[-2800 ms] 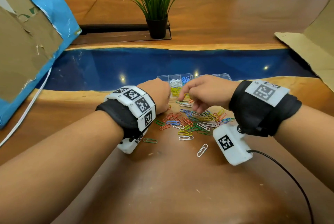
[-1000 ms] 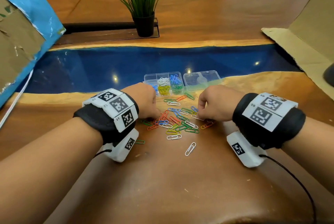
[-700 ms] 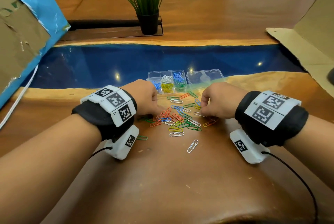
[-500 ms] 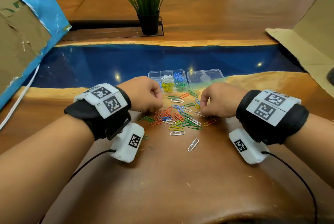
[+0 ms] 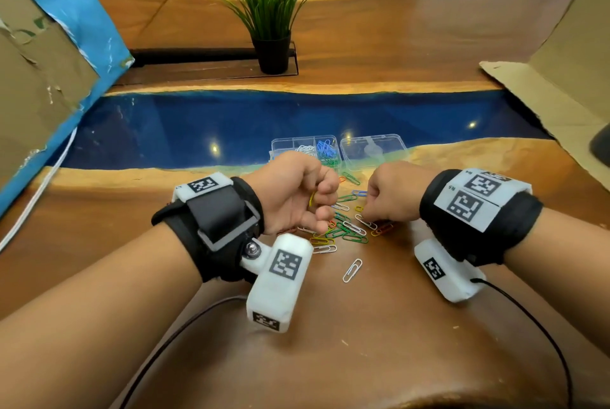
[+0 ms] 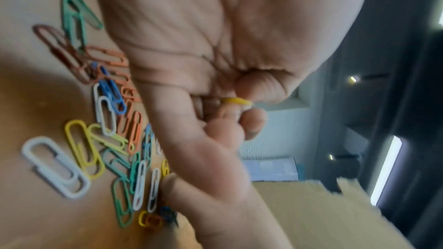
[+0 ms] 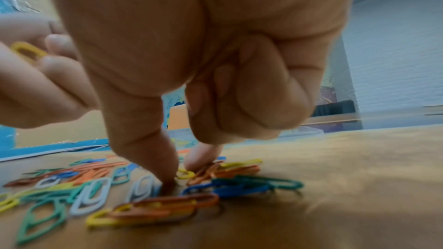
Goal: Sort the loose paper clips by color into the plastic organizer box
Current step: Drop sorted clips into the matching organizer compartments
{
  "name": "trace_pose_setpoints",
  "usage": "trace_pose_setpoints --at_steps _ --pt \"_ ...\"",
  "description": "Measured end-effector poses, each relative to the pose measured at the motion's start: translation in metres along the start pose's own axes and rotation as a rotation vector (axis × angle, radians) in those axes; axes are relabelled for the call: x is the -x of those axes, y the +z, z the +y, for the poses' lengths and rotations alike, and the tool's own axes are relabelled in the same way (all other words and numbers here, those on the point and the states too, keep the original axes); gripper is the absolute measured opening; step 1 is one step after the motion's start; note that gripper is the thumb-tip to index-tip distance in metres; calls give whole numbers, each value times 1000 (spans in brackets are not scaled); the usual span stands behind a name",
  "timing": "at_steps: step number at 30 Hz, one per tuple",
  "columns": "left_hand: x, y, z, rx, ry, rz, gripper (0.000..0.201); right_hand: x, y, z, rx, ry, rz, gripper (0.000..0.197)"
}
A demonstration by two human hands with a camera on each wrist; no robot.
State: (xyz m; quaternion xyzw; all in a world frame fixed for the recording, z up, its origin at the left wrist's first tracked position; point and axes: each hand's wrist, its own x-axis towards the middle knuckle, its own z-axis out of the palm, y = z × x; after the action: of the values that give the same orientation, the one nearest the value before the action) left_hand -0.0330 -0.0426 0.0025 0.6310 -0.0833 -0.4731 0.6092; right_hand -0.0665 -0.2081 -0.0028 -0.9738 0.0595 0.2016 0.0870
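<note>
**Left hand lifts off the pile with a yellow clip**

The left hand is now raised above the heap and rolled palm-inward, with a yellow paper clip pinched between thumb and curled fingers. Half a second ago that hand was knuckles-up, low over the near-left edge of the clips; a second ago it was pressed right down among them. So one pick is done, and I judge the next step is to carry it to the organizer box, which sits just beyond the pile at the edge of the blue resin strip, its lid lying open to the right. White, blue, green and what looks like yellow clips already lie in its compartments.

The right hand has barely moved across these frames. It stays low on the right side of the pile of loose clips, thumb and forefinger tips pressed down on the wood around a small yellow clip, the other fingers curled in. Whether it has actually gripped it I cannot tell.

Plenty of clips of every colour remain on the table, with one white clip lying apart nearer the person.
</note>
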Motion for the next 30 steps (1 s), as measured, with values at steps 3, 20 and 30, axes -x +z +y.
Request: trace_pose_setpoints --at_steps 3,20,30 --pt "0 -2 -1 36 -20 63 25 0 -1 0 14 -4 -33 31" --pt "7 16 -5 -1667 130 182 3 -6 -10 -1 -1320 -140 -336 29" --pt "7 -8 -2 -453 -30 90 13 -28 -23 -23 -1420 14 -173 37"
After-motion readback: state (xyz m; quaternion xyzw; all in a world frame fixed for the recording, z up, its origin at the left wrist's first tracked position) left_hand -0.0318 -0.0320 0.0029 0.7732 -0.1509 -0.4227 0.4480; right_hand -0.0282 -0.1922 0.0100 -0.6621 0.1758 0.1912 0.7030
